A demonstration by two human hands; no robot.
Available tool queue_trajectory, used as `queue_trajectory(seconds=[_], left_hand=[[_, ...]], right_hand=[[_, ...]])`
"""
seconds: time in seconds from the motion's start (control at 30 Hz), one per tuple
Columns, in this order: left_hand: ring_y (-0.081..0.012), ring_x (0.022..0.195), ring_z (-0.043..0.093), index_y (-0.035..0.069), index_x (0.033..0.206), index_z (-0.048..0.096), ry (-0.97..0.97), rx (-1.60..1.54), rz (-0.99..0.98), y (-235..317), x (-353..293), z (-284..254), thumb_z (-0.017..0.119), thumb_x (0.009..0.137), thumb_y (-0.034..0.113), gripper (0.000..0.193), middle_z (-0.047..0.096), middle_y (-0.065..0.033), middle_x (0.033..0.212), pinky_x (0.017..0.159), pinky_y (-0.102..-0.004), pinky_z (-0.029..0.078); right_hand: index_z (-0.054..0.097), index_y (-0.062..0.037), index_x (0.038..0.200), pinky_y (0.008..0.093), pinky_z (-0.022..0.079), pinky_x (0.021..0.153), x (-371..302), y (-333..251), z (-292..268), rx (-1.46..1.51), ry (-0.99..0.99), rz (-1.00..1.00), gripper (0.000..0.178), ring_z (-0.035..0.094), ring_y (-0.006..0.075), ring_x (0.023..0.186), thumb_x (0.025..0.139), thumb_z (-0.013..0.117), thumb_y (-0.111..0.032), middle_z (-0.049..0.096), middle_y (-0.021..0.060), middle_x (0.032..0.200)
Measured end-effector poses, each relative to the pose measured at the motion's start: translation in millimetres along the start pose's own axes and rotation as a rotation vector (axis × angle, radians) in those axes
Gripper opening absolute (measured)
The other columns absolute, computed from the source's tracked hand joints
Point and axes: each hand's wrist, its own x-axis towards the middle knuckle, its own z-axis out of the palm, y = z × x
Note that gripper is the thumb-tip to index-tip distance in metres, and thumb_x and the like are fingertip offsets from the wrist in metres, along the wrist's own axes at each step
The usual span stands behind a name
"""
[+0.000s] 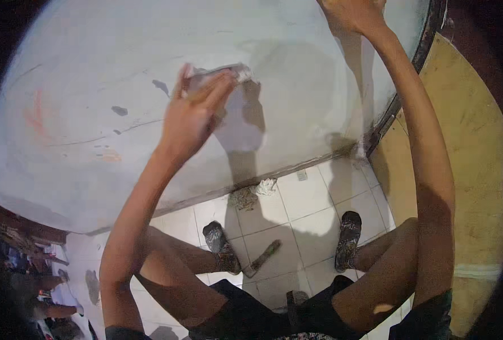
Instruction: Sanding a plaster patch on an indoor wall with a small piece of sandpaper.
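My left hand (192, 116) is raised against the pale, patchy wall (121, 51), its fingers curled round a flat greyish piece (217, 72) with a ragged white edge. Blur hides what kind of thing that piece is. Dark chips and an orange smear mark the wall left of this hand. Higher up and to the right, my right hand (356, 14) is at the wall near its dark right edge. The top of the picture cuts off its fingers, so I cannot see whether it holds anything.
White floor tiles (313, 198) meet the wall's foot, where a white crumpled lump (266, 187) and brownish debris (244, 198) lie. A narrow dark tool-like piece (264, 256) rests between my feet. A yellow panel (466, 141) stands at right; clutter (42, 283) lies at far left.
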Motion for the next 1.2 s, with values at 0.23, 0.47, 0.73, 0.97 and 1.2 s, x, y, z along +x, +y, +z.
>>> queue_trajectory(seconds=[0.23,0.47,0.73,0.97,1.2], left_hand=[[-0.0177,0.137,0.051,0.009,0.138,0.056,0.036,-0.064,0.005,4,-11,19,0.066,0.076,-0.004,0.064,0.06,-0.0052,0.143,0.126,-0.0518,0.019],[-0.0164,0.135,0.053,0.014,0.14,0.056,-0.133,-0.044,0.052,10,-4,18,0.063,0.081,-0.002,0.061,0.059,-0.0018,0.144,0.126,-0.0531,0.019],[-0.0238,0.133,0.056,0.012,0.143,0.051,0.072,-0.176,-0.023,2,-4,16,0.07,0.076,-0.001,0.072,0.058,-0.0076,0.144,0.124,-0.0555,0.024],[-0.0251,0.131,0.056,0.006,0.136,0.057,-0.123,-0.241,0.103,5,-10,17,0.062,0.073,-0.01,0.065,0.06,-0.0108,0.141,0.123,-0.0517,0.028],[-0.0264,0.138,0.05,0.006,0.142,0.05,0.058,-0.282,-0.042,-12,-5,-14,0.063,0.076,-0.008,0.069,0.057,-0.0105,0.145,0.123,-0.0525,0.029]], right_hand=[[-0.015,0.0004,0.158,0.0659,0.001,0.119,2,-1,-1,0.005,-0.041,-0.028,0.118,-0.011,0.0567,0.149,0.091,0.042,-0.079,-0.014,0.037,0.161],[-0.014,0.001,0.158,0.0691,0.006,0.118,1,1,-1,-0.039,-0.093,0.013,0.12,-0.013,0.0546,0.149,0.09,0.042,-0.08,-0.016,0.0368,0.161],[-0.001,-0.005,0.162,0.0716,0.007,0.116,20,39,42,0.029,0.312,-0.24,0.119,-0.003,0.0587,0.149,0.086,0.039,-0.087,0.0,0.0387,0.161],[-0.005,-0.0005,0.16,0.0708,0.008,0.116,15,28,31,-0.015,0.209,-0.18,0.121,-0.004,0.0587,0.148,0.087,0.036,-0.087,-0.005,0.0411,0.16],[-0.006,-0.0005,0.16,0.0711,0.008,0.116,13,19,28,0.02,0.227,-0.175,0.118,-0.003,0.059,0.148,0.089,0.036,-0.085,-0.005,0.0409,0.16]])
